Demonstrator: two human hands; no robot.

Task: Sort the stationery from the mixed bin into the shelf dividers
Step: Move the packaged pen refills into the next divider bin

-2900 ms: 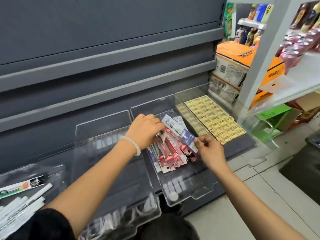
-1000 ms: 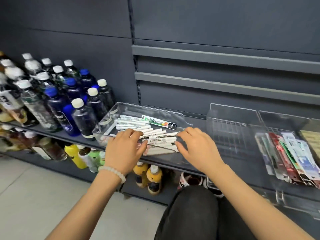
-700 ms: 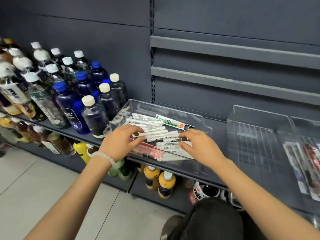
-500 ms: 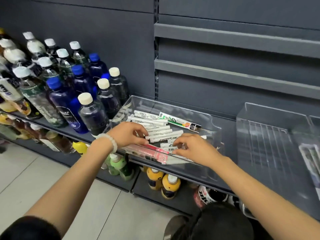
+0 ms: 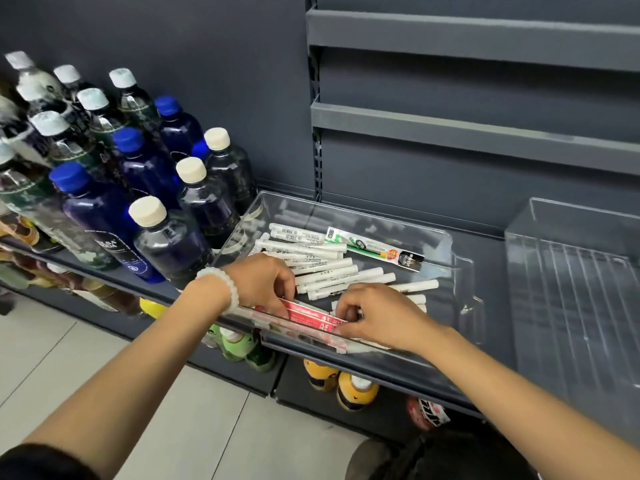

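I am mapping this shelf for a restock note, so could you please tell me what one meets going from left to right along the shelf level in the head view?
bottles → clear mixed bin holding white pens, with the left hand then the right hand in it → empty clear divider tray.

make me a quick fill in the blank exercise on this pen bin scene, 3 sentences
1. Both hands, left hand and right hand, hold a ____ packet at the clear bin's front edge.
2. The loose pens in the bin are ____ in colour.
3. The bottles stand to the ____ of the bin.

Missing words: red; white; left
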